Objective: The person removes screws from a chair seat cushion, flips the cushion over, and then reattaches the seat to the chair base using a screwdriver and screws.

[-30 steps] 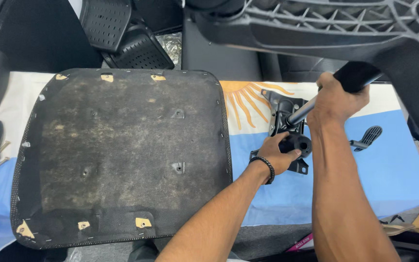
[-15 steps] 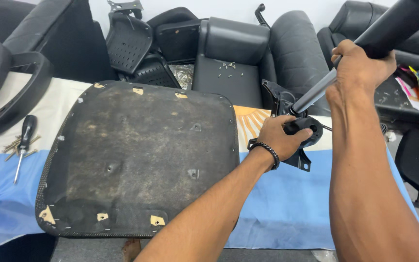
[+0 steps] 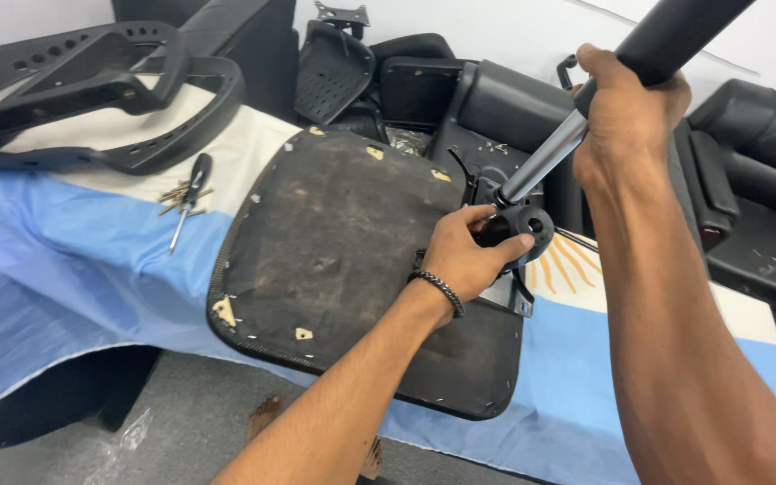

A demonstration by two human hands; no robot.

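Gas cylinder (image 3: 545, 154) is being worked at the mechanism (image 3: 518, 238) beside the seat base (image 3: 343, 242) on the counter (image 3: 65, 260): right hand (image 3: 626, 112) closed round the cylinder, left hand (image 3: 464, 256) clasping the mechanism, which likely needs steadying next

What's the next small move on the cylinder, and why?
Probably a firm pull or twist along the cylinder's axis with the right hand, while the left hand braces the mechanism. The right hand grips the rod high up, the rod's lower end sits in the mechanism beside the seat base, and the left hand is wrapped round that joint.
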